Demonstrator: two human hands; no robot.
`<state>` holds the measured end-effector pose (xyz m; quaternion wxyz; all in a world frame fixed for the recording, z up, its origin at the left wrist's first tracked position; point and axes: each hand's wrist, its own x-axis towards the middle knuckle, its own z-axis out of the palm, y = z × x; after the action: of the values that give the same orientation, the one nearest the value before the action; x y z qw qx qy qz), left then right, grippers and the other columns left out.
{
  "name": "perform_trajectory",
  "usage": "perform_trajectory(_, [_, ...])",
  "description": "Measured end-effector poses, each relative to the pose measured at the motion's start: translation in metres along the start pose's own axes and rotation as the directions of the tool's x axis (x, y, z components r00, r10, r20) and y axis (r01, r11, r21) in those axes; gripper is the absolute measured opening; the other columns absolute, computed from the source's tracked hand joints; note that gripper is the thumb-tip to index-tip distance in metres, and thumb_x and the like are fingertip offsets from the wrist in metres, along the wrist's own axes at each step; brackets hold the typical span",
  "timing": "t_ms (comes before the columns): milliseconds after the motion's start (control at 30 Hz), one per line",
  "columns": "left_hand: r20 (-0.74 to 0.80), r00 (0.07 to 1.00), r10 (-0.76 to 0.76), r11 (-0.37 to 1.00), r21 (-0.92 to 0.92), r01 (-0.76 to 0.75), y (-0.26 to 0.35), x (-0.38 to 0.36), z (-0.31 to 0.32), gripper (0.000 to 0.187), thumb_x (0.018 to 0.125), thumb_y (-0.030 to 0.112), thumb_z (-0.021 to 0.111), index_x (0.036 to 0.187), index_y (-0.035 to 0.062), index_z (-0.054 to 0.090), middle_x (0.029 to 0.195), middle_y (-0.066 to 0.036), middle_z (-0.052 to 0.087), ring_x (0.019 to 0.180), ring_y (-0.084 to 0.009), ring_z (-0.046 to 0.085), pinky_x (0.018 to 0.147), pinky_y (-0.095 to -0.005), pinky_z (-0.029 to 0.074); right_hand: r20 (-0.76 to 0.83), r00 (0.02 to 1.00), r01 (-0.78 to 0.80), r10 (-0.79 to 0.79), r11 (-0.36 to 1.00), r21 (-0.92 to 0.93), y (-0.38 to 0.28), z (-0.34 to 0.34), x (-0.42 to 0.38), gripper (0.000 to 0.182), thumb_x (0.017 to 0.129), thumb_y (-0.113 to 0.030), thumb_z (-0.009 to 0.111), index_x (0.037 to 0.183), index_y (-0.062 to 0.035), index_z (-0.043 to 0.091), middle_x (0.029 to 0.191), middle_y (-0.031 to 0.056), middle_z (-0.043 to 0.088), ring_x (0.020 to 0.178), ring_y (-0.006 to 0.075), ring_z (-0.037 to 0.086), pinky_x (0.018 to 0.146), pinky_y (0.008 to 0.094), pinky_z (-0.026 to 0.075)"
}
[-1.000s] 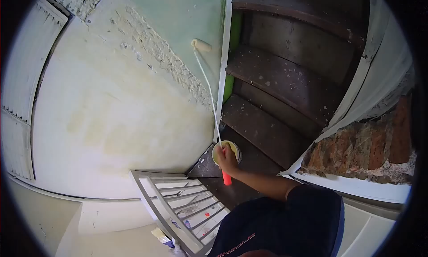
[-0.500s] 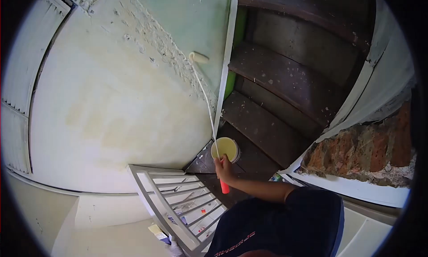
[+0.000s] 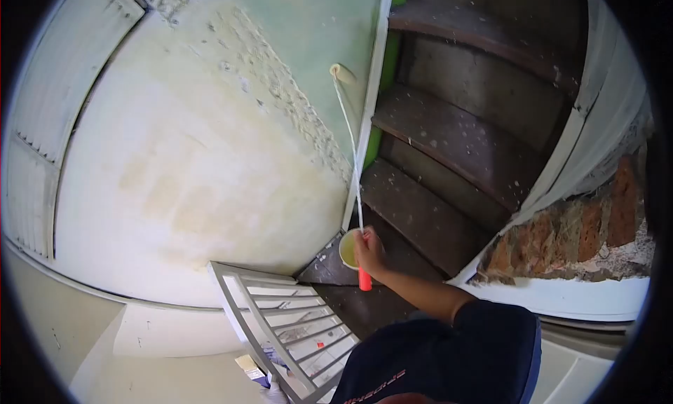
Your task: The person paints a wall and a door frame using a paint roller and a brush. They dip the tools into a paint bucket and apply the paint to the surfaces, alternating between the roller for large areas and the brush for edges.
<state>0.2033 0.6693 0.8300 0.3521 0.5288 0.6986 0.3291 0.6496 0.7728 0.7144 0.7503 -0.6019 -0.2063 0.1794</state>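
My right hand is closed around the red handle of a long paint roller. Its thin white rod runs up from my fist to a cream roller head, which lies over the pale green part of the wall, close to the white edge trim. Behind my fist, partly covered by it, stands an open bucket with yellowish contents on the dark landing. My left hand is out of view.
Dark, paint-specked wooden stairs rise on the right beside the white trim. A white slatted railing stands at lower left. Rough plaster crosses the wall diagonally. Exposed brick shows at right.
The roller head has moved up and to the right along the green wall, nearer the trim. My right hand has risen slightly with the handle, and the whole view has shifted a little.
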Motion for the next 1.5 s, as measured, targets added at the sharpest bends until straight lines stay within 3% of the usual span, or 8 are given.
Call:
perform_trajectory(300, [-0.035,0.998,0.053,0.999,0.003,-0.053,-0.035,0.013,-0.010,0.024,0.091,0.019,0.063,0.108,0.0022,0.060,0.080,-0.001,0.060,0.067,-0.0101,0.052,0.057,-0.0278,0.044,0.069,0.971,0.235,-0.230,0.968,-0.086,-0.043,0.011,0.096,0.025,0.097,-0.027,0.052,0.089,-0.0069,0.041,0.053,0.0024,0.045,0.036,0.0112,0.045,0.034,0.0286,0.037])
perform_trajectory(333, [-0.035,0.998,0.056,0.998,0.008,-0.056,-0.041,0.016,-0.012,0.024,0.091,0.019,0.063,0.108,0.0022,0.060,0.079,0.000,0.060,0.066,-0.0101,0.052,0.056,-0.0278,0.044,0.138,0.990,-0.046,0.038,0.998,0.052,-0.105,0.007,0.103,0.026,0.097,-0.029,0.052,0.090,-0.0064,0.041,0.054,0.0025,0.046,0.037,0.0124,0.046,0.034,0.0298,0.038])
perform_trajectory(467, [-0.083,0.993,-0.081,0.994,-0.075,0.075,-0.056,0.023,-0.009,0.019,0.090,0.024,0.064,0.082,0.0064,0.065,0.064,-0.001,0.059,0.051,-0.0118,0.051,0.044,-0.0278,0.039,-0.026,0.947,0.316,-0.319,0.945,-0.084,-0.128,0.008,0.209,0.031,0.095,-0.032,0.054,0.083,-0.0061,0.042,0.056,0.0062,0.047,0.036,0.0167,0.047,0.033,0.0329,0.036])
perform_trajectory(600, [-0.159,0.963,0.218,0.968,-0.090,-0.234,-0.075,0.032,-0.004,0.027,0.090,0.027,0.063,0.096,0.0013,0.068,0.068,0.000,0.058,0.061,-0.0105,0.052,0.054,-0.0263,0.044,0.048,0.982,0.183,-0.185,0.983,0.028,-0.161,0.000,0.201,0.031,0.095,-0.032,0.053,0.086,-0.0036,0.045,0.055,0.0068,0.048,0.041,0.0206,0.052,0.039,0.0357,0.040])
perform_trajectory(733, [-0.104,0.990,-0.091,0.986,0.130,0.104,-0.076,0.030,-0.015,0.050,0.085,0.036,0.068,0.112,-0.0058,0.062,0.088,-0.006,0.062,0.078,-0.0120,0.051,0.068,-0.0297,0.047,0.057,0.967,0.253,-0.249,0.962,-0.099,-0.102,0.001,0.137,0.030,0.095,-0.030,0.053,0.085,-0.0031,0.046,0.056,0.0072,0.049,0.044,0.0215,0.053,0.042,0.0364,0.041])
perform_trajectory(933, [-0.189,0.977,0.103,0.974,0.217,-0.060,-0.003,-0.001,-0.007,0.072,0.083,0.042,0.069,0.132,-0.0062,0.047,0.112,-0.015,0.062,0.097,-0.0207,0.054,0.088,-0.0340,0.045,0.075,0.968,0.241,-0.241,0.970,0.002,-0.145,0.004,0.183,0.027,0.097,-0.029,0.051,0.087,-0.0059,0.041,0.053,0.0042,0.047,0.034,0.0155,0.046,0.033,0.0316,0.036])
perform_trajectory(1067, [-0.100,0.995,-0.003,0.931,0.363,0.040,-0.129,0.059,-0.022,0.064,0.084,0.040,0.068,0.125,-0.0070,0.053,0.104,-0.015,0.065,0.091,-0.0196,0.056,0.083,-0.0342,0.047,0.050,0.973,0.215,-0.224,0.965,0.153,-0.226,-0.009,0.213,0.029,0.098,-0.029,0.050,0.086,-0.0064,0.038,0.051,0.0028,0.044,0.033,0.0141,0.044,0.031,0.0300,0.035])
perform_trajectory(1500, [-0.139,0.973,0.181,0.983,0.013,-0.181,-0.094,0.039,-0.010,0.054,0.086,0.034,0.066,0.121,-0.0056,0.056,0.106,-0.013,0.064,0.091,-0.0195,0.055,0.081,-0.0350,0.047,0.144,0.968,0.178,-0.206,0.966,0.188,-0.281,0.056,0.196,0.033,0.096,-0.034,0.052,0.087,-0.0054,0.038,0.056,0.0045,0.047,0.040,0.0163,0.049,0.036,0.0323,0.041])
